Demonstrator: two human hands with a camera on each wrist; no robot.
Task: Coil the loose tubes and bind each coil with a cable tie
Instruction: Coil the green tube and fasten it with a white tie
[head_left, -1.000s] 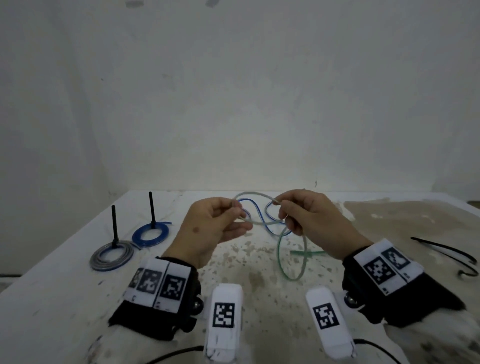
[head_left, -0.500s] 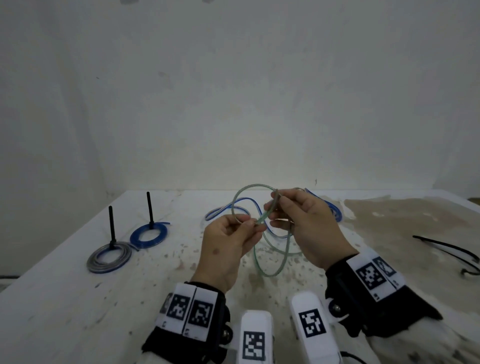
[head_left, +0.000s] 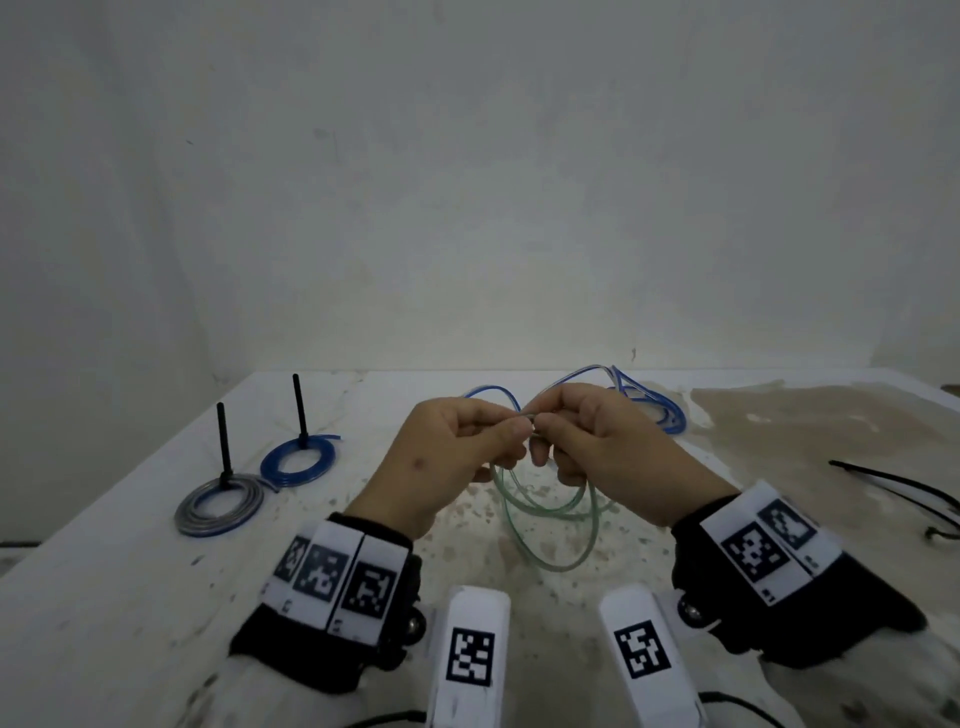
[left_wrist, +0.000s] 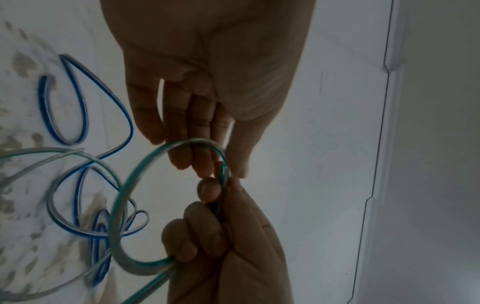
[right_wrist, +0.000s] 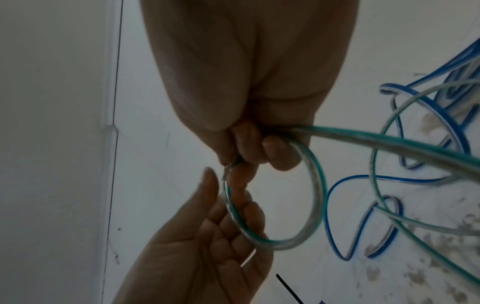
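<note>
Now both hands meet above counter (head_left: 156, 597). Right hand (head_left: 613, 452) grip pinches green tube (head_left: 550, 525) end between thumb and forefinger, other fingers curled round same tube. Left hand (head_left: 452, 457) grip pinches tube just beside it. Small loop arcs between grips; larger green loops hang below. Loose blue tube (head_left: 649, 405) lies beyond grips on counter.

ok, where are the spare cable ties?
Head view, far right of the table: the black cable ties lie loose, right of the right hand.
</note>
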